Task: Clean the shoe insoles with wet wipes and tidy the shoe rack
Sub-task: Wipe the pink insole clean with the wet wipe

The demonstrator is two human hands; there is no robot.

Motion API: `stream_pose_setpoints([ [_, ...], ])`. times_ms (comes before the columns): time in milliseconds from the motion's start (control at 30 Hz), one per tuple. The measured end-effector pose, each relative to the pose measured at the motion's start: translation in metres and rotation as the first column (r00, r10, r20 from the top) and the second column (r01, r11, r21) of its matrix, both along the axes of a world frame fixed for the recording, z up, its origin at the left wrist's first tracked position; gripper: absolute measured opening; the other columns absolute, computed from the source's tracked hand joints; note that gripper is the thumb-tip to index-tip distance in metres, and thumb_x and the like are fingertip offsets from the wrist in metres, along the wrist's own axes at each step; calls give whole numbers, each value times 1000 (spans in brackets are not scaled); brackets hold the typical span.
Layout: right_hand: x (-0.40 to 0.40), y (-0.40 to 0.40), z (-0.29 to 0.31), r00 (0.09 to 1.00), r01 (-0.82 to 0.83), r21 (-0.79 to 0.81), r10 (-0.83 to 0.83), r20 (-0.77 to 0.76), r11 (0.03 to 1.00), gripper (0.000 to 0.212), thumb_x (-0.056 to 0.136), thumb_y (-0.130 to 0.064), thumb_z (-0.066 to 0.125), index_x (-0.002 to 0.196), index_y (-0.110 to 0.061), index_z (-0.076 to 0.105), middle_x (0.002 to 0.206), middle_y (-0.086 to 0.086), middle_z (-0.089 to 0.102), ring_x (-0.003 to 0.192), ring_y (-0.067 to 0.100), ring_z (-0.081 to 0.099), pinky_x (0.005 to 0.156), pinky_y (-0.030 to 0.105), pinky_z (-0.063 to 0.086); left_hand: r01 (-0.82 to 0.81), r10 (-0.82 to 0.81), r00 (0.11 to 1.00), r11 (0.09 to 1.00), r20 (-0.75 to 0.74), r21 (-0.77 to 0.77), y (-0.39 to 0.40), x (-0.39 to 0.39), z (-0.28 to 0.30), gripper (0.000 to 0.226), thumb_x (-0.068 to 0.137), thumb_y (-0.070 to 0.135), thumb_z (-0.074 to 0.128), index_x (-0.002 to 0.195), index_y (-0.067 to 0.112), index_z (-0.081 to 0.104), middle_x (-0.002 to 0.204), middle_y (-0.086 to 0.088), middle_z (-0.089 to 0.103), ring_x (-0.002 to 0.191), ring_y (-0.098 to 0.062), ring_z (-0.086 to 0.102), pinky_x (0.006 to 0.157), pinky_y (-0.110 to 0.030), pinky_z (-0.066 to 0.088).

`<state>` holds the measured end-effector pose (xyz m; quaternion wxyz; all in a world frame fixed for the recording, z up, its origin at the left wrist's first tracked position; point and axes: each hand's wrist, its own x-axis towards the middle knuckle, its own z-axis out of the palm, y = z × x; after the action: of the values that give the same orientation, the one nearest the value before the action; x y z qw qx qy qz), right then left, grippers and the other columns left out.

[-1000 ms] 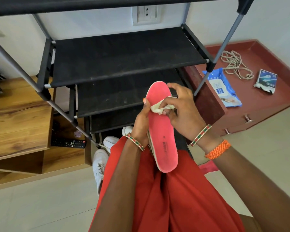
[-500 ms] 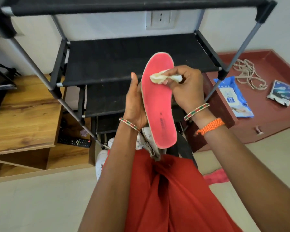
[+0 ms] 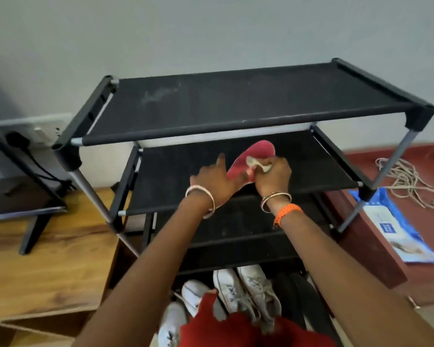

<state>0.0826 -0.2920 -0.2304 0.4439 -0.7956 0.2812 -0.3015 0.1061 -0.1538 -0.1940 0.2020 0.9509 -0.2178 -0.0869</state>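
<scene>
Both hands (image 3: 217, 180) (image 3: 273, 175) gripping pink insole (image 3: 259, 151), apparently over black shelf (image 3: 318, 169).

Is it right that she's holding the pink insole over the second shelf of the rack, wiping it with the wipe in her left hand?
Not quite: the head view shows the wipe in the right hand. The left hand steadies the pink insole over the second shelf of the shoe rack.
</scene>
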Motion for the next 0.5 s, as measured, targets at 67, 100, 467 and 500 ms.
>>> stream_pose_setpoints([
  [67, -5, 1, 1, 965, -132, -193, 82, -250, 972, 11, 82, -8, 64, 92, -6, 68, 127, 17, 48, 123, 33, 45, 100, 33, 37, 47, -55, 998, 986, 44, 163, 6, -19, -16, 92, 78, 76, 40, 145, 16, 22, 141, -8, 44, 126, -32, 44, 102, -52, 35],
  [100, -9, 2, 5, 930, -185, -333, 55, -365, 924, 13, 83, -12, 64, 95, -10, 69, 140, 15, 38, 136, 34, 27, 109, 41, 25, 71, -89, 992, 977, 84, 204, 9, -23, -23, 87, 81, 71, 44, 145, 16, 23, 145, -6, 39, 130, -30, 40, 106, -52, 31],
  [467, -23, -23, 25, 851, -445, -530, 158, -500, 722, 27, 89, -4, 51, 111, -12, 63, 113, 14, 63, 105, 34, 58, 83, 35, 46, 235, -243, 965, 968, 98, 92, 67, 17, -24, 42, 96, 49, 39, 136, 39, 45, 148, 1, 39, 134, -23, 38, 110, -37, 31],
  [500, -23, -22, 26, 853, -423, -541, 117, -509, 727, 27, 89, -4, 49, 112, -12, 63, 112, 14, 63, 105, 34, 58, 83, 35, 46, 199, -200, 974, 980, 104, 23, 70, 15, -28, 39, 97, 47, 38, 134, 39, 47, 146, 2, 42, 133, -23, 40, 110, -36, 31],
])
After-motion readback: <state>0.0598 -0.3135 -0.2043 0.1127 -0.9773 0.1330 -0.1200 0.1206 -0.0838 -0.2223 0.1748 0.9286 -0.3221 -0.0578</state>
